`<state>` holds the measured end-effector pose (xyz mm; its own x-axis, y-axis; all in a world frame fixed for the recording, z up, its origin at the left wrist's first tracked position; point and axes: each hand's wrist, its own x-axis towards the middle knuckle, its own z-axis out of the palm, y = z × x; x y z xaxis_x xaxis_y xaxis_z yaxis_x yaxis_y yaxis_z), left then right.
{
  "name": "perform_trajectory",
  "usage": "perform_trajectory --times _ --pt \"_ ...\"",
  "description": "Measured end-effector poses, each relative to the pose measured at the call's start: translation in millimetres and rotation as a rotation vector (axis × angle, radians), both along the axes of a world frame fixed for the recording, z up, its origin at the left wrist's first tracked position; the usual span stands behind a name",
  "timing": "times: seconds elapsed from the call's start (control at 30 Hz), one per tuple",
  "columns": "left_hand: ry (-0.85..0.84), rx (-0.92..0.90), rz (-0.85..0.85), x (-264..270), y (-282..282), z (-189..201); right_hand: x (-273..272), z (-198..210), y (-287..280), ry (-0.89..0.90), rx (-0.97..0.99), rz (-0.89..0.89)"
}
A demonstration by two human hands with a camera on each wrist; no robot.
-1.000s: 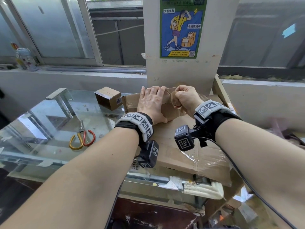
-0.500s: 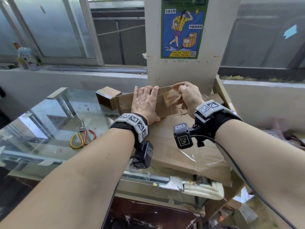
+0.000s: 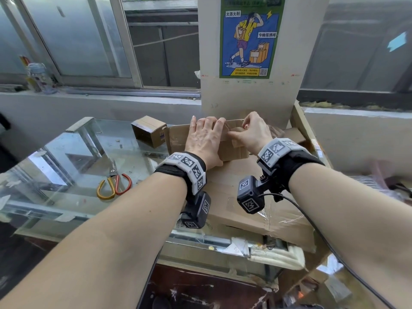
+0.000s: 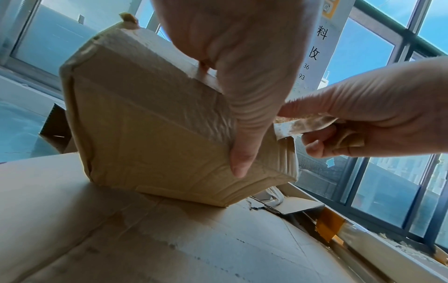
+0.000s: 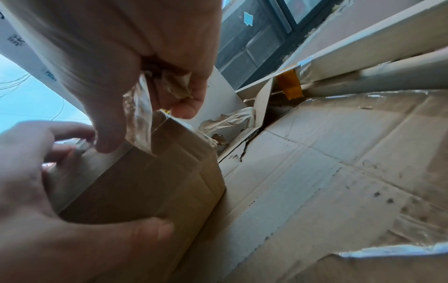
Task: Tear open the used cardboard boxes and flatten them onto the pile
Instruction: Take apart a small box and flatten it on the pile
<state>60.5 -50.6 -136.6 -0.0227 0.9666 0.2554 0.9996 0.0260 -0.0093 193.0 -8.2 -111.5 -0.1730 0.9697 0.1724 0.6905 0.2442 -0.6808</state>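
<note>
A brown cardboard box (image 3: 178, 139) stands on the flattened cardboard pile (image 3: 234, 197) at the table's right side. My left hand (image 3: 206, 134) grips it from above, fingers over the top and thumb (image 4: 242, 145) pressed on the near face. My right hand (image 3: 246, 128) is at the box's top right corner and pinches a strip of clear tape (image 5: 139, 114) that still sticks to the box (image 5: 145, 181). More crumpled tape (image 4: 349, 139) is bunched in that hand's curled fingers.
A second small closed box (image 3: 149, 132) sits on the glass table (image 3: 66, 157) to the left. Scissors with red and yellow handles (image 3: 114, 186) lie nearer on the glass. A tall board with a poster (image 3: 249, 36) stands right behind the box.
My right hand pulled a tape strip up off the box, then came back down to the top right corner. My left hand and the box shifted slightly left.
</note>
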Motion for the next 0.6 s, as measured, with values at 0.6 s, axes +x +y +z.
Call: perform_trajectory --times 0.6 --pt "-0.061 -0.056 0.074 -10.2 2.5 -3.5 8.7 -13.1 3.4 0.266 -0.222 0.229"
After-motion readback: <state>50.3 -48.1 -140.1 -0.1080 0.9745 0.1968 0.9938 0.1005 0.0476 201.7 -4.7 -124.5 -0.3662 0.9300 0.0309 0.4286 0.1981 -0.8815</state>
